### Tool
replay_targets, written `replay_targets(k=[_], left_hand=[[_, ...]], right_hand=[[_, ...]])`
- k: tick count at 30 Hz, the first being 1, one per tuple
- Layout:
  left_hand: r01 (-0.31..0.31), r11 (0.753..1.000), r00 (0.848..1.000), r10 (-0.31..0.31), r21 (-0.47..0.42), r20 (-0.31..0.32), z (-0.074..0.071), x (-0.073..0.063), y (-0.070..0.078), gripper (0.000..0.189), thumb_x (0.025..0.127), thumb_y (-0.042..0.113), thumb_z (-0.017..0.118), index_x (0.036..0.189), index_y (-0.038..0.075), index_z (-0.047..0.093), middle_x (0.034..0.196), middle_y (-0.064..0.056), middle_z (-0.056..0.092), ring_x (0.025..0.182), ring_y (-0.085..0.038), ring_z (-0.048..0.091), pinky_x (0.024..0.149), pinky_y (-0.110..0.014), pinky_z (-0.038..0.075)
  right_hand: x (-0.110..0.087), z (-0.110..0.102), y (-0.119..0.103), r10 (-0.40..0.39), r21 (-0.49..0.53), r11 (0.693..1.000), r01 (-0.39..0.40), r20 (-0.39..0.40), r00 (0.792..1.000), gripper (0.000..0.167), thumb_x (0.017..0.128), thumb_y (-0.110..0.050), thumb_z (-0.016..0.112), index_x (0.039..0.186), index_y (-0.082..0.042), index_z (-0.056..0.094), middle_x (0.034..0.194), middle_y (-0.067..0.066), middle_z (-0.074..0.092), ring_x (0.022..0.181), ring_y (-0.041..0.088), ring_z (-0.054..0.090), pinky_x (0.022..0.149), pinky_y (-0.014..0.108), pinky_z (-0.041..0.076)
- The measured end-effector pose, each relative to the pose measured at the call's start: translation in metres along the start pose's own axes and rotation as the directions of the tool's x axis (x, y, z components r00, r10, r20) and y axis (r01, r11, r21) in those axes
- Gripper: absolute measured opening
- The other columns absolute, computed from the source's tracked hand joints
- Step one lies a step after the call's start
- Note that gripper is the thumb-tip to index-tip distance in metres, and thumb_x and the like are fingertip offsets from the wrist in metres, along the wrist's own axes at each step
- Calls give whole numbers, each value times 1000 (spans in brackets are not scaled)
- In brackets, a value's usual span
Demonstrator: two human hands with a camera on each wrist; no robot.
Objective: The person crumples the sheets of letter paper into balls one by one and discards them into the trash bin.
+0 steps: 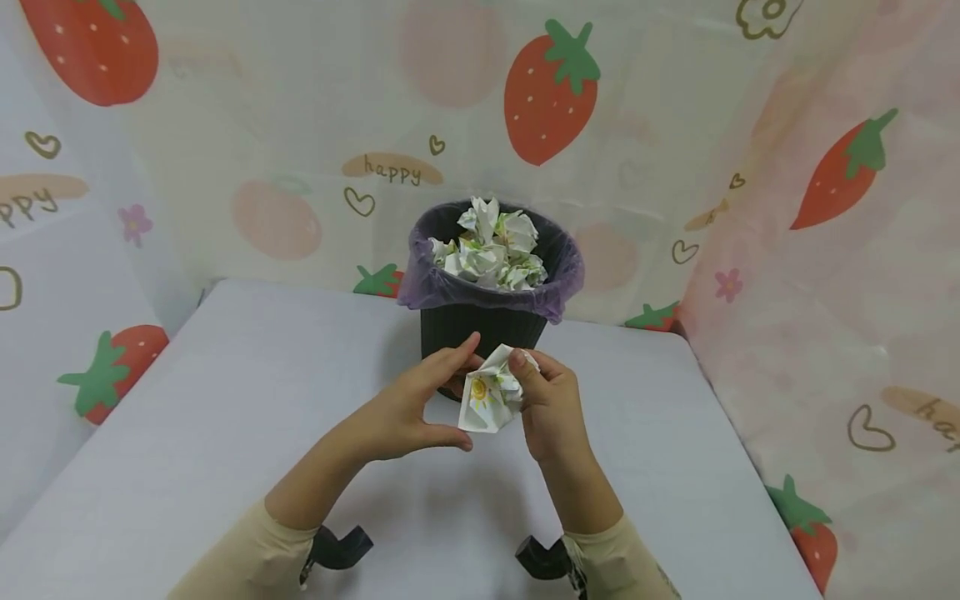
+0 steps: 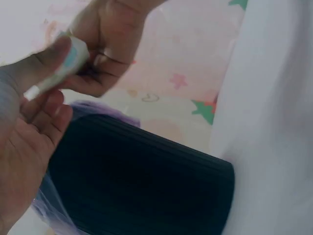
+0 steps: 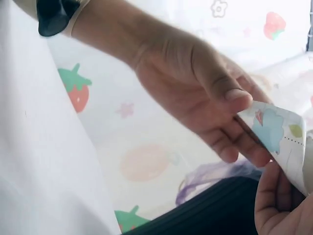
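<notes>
A partly crumpled, folded piece of printed white paper, showing a yellow sun, is held up in front of the trash can. My right hand pinches its right side between thumb and curled fingers. On the other side, my left hand has its thumb and fingers spread apart, the thumb tip right at the paper's lower edge. In the right wrist view the left thumb overlaps a corner of the paper, which has a blue print. Some left fingers are hidden behind the paper.
The black trash can has a purple bag folded over its rim and several crumpled paper balls heaped inside. It stands toward the back of the white table. Curtains with strawberry prints enclose the back and sides.
</notes>
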State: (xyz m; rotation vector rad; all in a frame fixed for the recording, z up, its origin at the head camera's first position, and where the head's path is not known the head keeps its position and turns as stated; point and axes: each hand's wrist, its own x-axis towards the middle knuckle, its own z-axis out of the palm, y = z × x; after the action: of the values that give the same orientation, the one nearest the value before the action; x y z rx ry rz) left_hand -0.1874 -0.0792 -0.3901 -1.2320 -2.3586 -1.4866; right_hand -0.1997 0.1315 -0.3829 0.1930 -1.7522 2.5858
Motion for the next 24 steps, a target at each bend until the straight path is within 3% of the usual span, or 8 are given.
replay_targets(k=[4,7,11,14,19,22,24], left_hand=[[-45,998,999,44,-41,-25,2,1,-7,119,69,16,96,164,20,25,146,-4,48,123,-18,51,98,-28,52],[-45,998,991,39,-40,-132,9,2,-11,108,68,17,95,160,19,38,138,-2,51,118,-16,52,92,-25,52],[-46,994,949,13,-98,-315,23,4,-13,78,68,13,93,140,12,64,119,-2,56,122,-16,60,95,-26,54],[-54,984,918,-18,-171,-396,31,6,-10,59,70,8,92,125,8,73,110,-4,56,127,-20,62,99,-31,55],[1,975,890,-102,-222,-444,39,4,-3,49,79,9,89,125,9,73,106,-4,55,110,-19,62,89,-26,57],[40,963,877,-161,-266,-452,40,2,2,45,83,11,86,126,8,72,107,-5,54,102,-22,56,84,-22,55],[61,947,867,-207,-315,-453,38,2,4,39,85,11,84,123,8,73,110,-6,53,103,-23,56,84,-21,56]], right_hand=[[-3,2,0,9,52,999,-10,12,1000,20,96,-30,73,91,-12,78,87,1,71,79,11,68,70,22,59],[-5,5,4,13,47,999,-15,34,999,20,97,-31,72,93,-13,78,88,1,71,79,11,68,69,21,59],[-9,13,14,39,-12,999,-38,79,996,19,100,-28,66,92,-15,78,89,1,71,81,12,66,69,21,57],[-11,16,19,41,-63,997,-36,74,996,26,104,-26,61,89,-13,77,86,1,69,80,13,62,67,21,55],[-12,15,19,-23,-167,986,31,48,999,36,105,-30,59,98,1,74,87,1,69,84,13,61,68,21,54],[-10,11,17,-77,-268,958,106,116,990,58,100,-48,56,107,8,71,93,1,70,89,14,62,72,23,55],[-7,8,15,-98,-328,931,161,202,975,76,94,-62,53,116,9,68,101,4,71,92,14,63,75,23,55]])
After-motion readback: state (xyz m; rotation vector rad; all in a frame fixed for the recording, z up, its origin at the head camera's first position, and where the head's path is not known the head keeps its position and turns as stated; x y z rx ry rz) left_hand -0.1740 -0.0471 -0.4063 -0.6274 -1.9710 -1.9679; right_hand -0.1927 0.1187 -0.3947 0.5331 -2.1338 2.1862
